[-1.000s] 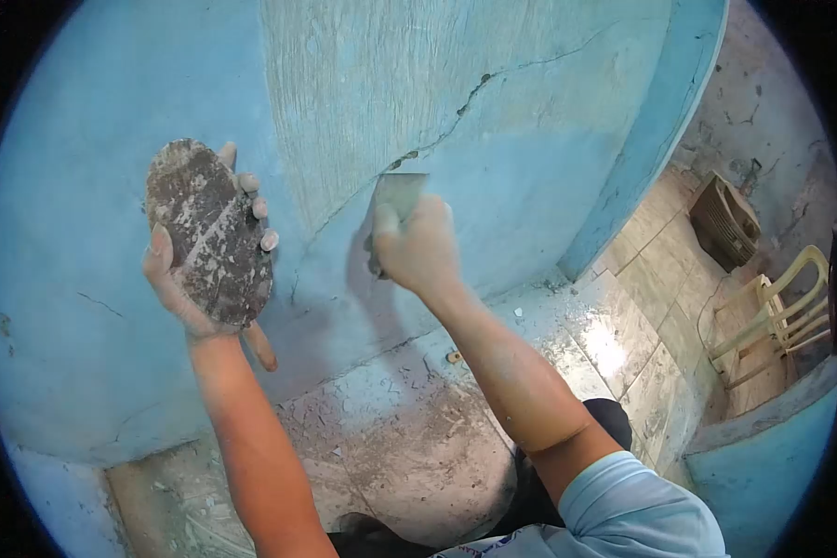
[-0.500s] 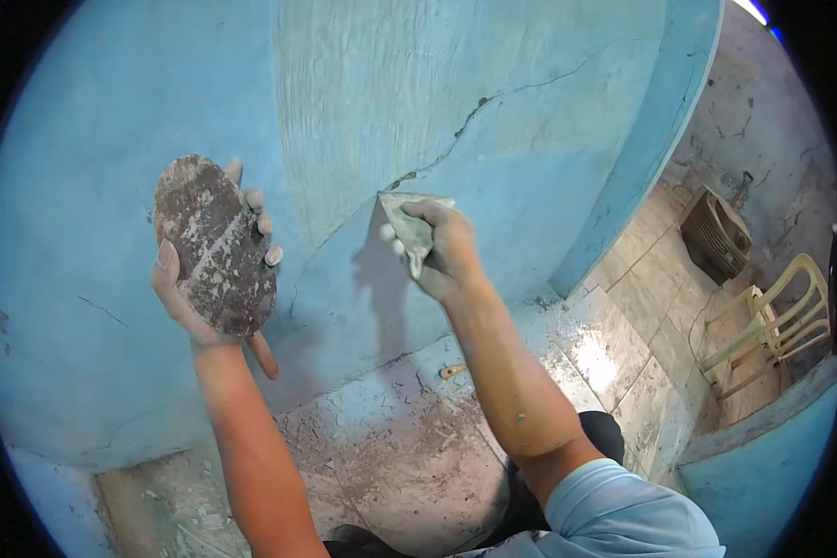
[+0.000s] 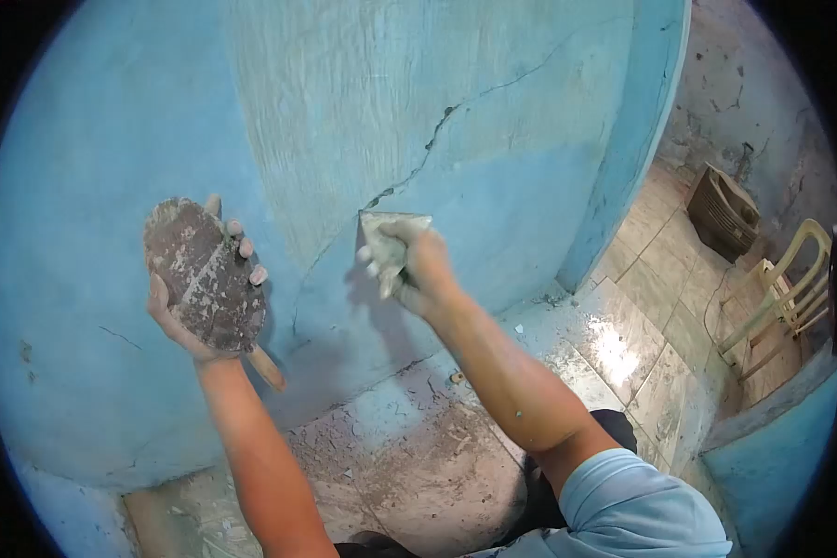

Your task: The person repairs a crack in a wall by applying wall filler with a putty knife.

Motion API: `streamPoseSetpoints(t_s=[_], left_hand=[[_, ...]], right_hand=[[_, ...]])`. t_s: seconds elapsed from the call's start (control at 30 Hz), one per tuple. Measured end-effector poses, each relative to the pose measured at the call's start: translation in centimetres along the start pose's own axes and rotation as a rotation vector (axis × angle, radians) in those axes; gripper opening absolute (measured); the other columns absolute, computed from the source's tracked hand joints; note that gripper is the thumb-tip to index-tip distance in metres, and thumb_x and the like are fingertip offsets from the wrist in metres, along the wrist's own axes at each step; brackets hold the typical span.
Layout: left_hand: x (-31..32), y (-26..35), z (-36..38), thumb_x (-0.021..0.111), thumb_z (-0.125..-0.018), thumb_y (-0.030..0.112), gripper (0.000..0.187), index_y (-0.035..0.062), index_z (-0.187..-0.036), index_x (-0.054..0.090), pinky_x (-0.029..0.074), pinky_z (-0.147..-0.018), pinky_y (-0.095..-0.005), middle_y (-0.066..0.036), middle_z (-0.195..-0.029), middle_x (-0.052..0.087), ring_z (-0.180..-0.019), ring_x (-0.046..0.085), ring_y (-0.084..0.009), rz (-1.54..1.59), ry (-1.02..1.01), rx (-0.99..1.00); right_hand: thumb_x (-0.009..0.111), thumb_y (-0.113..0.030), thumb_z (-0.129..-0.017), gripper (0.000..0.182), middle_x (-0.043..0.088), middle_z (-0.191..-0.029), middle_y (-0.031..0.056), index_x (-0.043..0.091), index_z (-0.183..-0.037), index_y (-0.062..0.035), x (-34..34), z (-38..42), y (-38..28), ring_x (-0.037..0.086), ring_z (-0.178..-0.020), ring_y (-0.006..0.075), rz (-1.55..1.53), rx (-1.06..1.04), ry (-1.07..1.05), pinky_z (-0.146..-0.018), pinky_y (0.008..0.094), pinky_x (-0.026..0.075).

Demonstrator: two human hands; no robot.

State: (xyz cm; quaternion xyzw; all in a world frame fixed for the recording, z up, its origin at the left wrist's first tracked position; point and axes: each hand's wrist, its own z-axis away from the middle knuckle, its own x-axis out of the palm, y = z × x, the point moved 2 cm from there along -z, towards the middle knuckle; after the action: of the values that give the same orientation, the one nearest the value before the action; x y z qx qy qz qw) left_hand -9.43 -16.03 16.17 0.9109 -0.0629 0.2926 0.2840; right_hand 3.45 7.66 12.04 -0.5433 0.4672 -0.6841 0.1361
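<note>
My left hand [image 3: 175,314] grips a dark oval board [image 3: 205,274] crusted with dried filler, held up in front of the blue wall [image 3: 84,149]; a wooden handle [image 3: 265,366] sticks out below the palm. My right hand [image 3: 418,268] is closed on a putty knife [image 3: 383,238] whose putty-covered blade presses flat against the wall. The blade sits at the lower end of a long crack [image 3: 437,126] that runs up to the right. A paler, scraped patch [image 3: 344,93] of wall lies above the blade.
A raised blue pilaster [image 3: 637,130] bounds the wall on the right. Dusty tiled floor [image 3: 418,446] below is strewn with debris. A dark slatted box [image 3: 724,212] and a cream plastic chair [image 3: 781,298] stand at the far right. A low blue wall [image 3: 772,446] sits at lower right.
My right hand turned the knife so its loaded blade faces the wall, then slid it slightly left and down. My left hand lowered the board a little.
</note>
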Motion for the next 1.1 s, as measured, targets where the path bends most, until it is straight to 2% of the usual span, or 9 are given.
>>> streamPoseSetpoints(t_s=[0.2, 0.33, 0.4, 0.5, 0.6, 0.7, 0.87, 1.0, 1.1], left_hand=[[0.2, 0.2, 0.0, 0.071, -0.090, 0.054, 0.109, -0.0089, -0.165, 0.023, 0.057, -0.079, -0.0494, -0.028, -0.134, 0.057, -0.112, 0.064, -0.0369, -0.014, 0.010, -0.024], [1.0, 0.0, 0.1, 0.072, -0.090, 0.053, 0.110, -0.0094, -0.165, 0.023, 0.057, -0.079, -0.0492, -0.028, -0.134, 0.058, -0.112, 0.064, -0.0369, -0.059, 0.022, 0.010], [1.0, 0.0, 0.1, 0.072, -0.089, 0.053, 0.110, -0.0097, -0.165, 0.023, 0.057, -0.079, -0.0493, -0.028, -0.134, 0.058, -0.111, 0.064, -0.0369, -0.060, 0.015, -0.003], [1.2, 0.1, -0.1, 0.072, -0.089, 0.053, 0.109, -0.0101, -0.165, 0.024, 0.057, -0.078, -0.0496, -0.028, -0.134, 0.058, -0.111, 0.064, -0.0372, -0.073, 0.021, 0.002], [0.9, 0.1, 0.1, 0.072, -0.089, 0.052, 0.108, -0.0103, -0.164, 0.025, 0.057, -0.078, -0.0499, -0.028, -0.134, 0.057, -0.110, 0.064, -0.0373, -0.072, 0.031, -0.010], [0.9, 0.2, 0.1, 0.072, -0.089, 0.052, 0.108, -0.0101, -0.164, 0.025, 0.057, -0.077, -0.0500, -0.028, -0.134, 0.057, -0.110, 0.064, -0.0371, -0.095, 0.039, 0.005], [1.2, 0.2, 0.2, 0.072, -0.089, 0.052, 0.108, -0.0094, -0.164, 0.025, 0.057, -0.077, -0.0497, -0.028, -0.135, 0.056, -0.109, 0.064, -0.0368, -0.110, 0.043, -0.007], [1.4, 0.0, 0.3, 0.073, -0.089, 0.052, 0.110, -0.0091, -0.165, 0.024, 0.057, -0.077, -0.0486, -0.028, -0.134, 0.057, -0.109, 0.064, -0.0357, -0.113, 0.042, -0.026], [1.4, 0.3, 0.3, 0.074, -0.088, 0.052, 0.112, -0.0090, -0.165, 0.022, 0.057, -0.078, -0.0481, -0.027, -0.134, 0.057, -0.110, 0.063, -0.0354, -0.124, 0.051, -0.018]], right_hand=[[0.063, -0.010, -0.101, 0.019, 0.073, -0.078, 0.0190, 0.066, -0.096, 0.0083, -1.3, 0.1, 2.8, 0.071, -0.057, 0.0259, 0.301, -0.305, 0.094, -0.048, 0.0387, 0.059], [0.061, -0.010, -0.102, 0.019, 0.073, -0.075, 0.0182, 0.068, -0.094, 0.0072, -1.5, -1.3, 4.5, 0.071, -0.057, 0.0252, 0.336, -0.433, 0.170, -0.048, 0.0383, 0.058], [0.060, -0.009, -0.102, 0.019, 0.073, -0.075, 0.0183, 0.067, -0.095, 0.0073, -0.4, -0.3, 2.8, 0.071, -0.057, 0.0258, 0.289, -0.413, 0.077, -0.047, 0.0386, 0.058], [0.058, -0.008, -0.103, 0.019, 0.073, -0.075, 0.0182, 0.067, -0.095, 0.0073, 0.4, -0.5, 3.6, 0.071, -0.057, 0.0260, 0.175, -0.320, 0.248, -0.048, 0.0385, 0.057], [0.058, -0.008, -0.103, 0.019, 0.072, -0.074, 0.0182, 0.067, -0.095, 0.0074, 0.5, 0.0, 3.4, 0.071, -0.057, 0.0263, 0.249, -0.362, 0.107, -0.048, 0.0384, 0.057], [0.062, -0.011, -0.099, 0.022, 0.072, -0.075, 0.0114, 0.071, -0.089, 0.0059, 0.7, 0.4, 3.6, 0.076, -0.063, 0.0242, 0.278, -0.383, 0.121, -0.056, 0.0383, 0.059], [0.064, -0.013, -0.098, 0.021, 0.074, -0.086, 0.0161, 0.072, -0.093, 0.0065, 0.9, -0.7, 3.2, 0.078, -0.082, 0.0289, 0.339, -0.354, 0.194, -0.072, 0.0431, 0.060], [0.067, -0.015, -0.098, 0.022, 0.075, -0.095, 0.0197, 0.071, -0.095, 0.0066, 1.5, 0.1, 2.3, 0.075, -0.097, 0.0329, 1.216, -0.559, 0.281, -0.087, 0.0468, 0.058], [0.065, -0.012, -0.099, 0.021, 0.073, -0.090, 0.0209, 0.068, -0.100, 0.0078, 0.7, -0.7, 3.4, 0.075, -0.079, 0.0323, 0.386, -0.346, 0.180, -0.069, 0.0465, 0.060]])
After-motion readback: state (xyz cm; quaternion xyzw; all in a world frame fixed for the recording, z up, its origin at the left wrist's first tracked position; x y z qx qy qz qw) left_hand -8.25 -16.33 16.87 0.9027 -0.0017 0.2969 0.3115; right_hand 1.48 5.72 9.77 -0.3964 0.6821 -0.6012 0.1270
